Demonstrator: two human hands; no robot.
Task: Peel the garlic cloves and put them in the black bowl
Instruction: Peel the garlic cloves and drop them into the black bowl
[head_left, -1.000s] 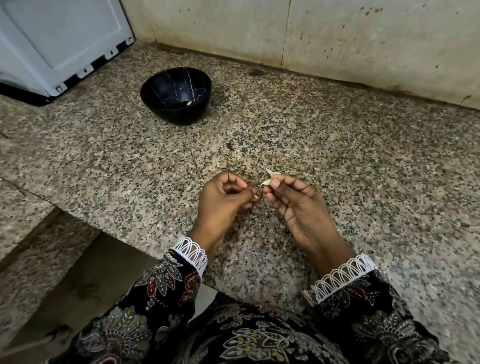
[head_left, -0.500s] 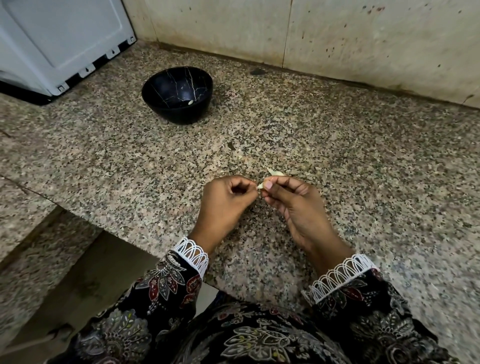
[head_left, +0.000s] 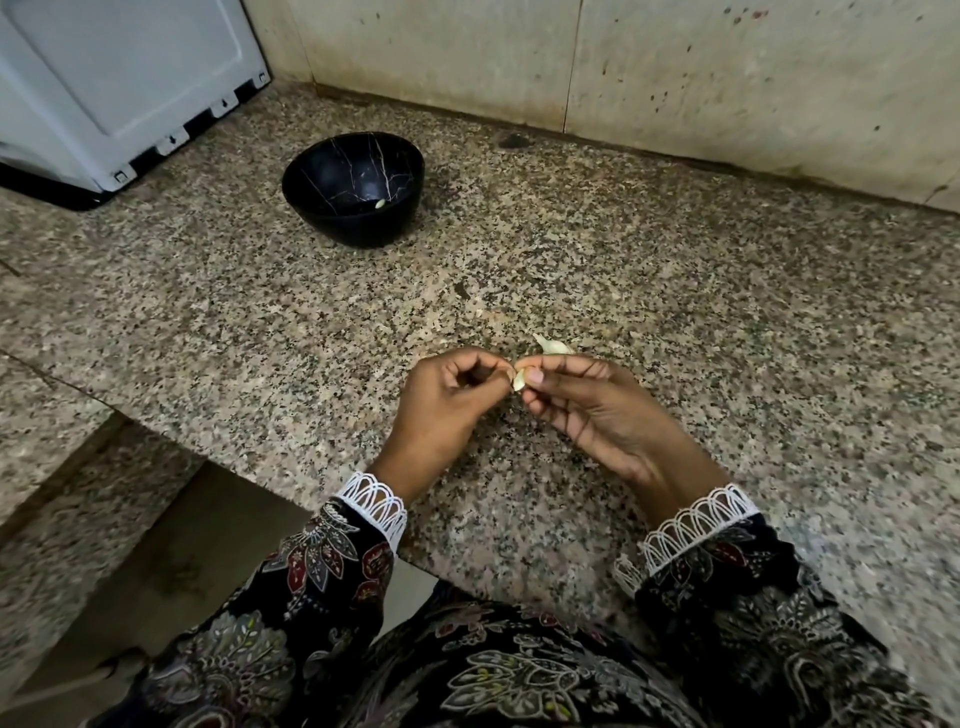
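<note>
Both hands curled tight, left hand (head_left: 441, 400) and right hand (head_left: 597, 410) pinching one garlic clove (head_left: 519, 378) above the worktop (head_left: 675, 312), black bowl (head_left: 353, 189) well apart.

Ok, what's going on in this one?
A person is peeling garlic over a granite counter. Both hands meet at one garlic clove: the left hand and the right hand each pinch it at the fingertips. A pale garlic piece lies on the counter just beyond the right hand. The black bowl stands further back with one small pale piece inside.
</note>
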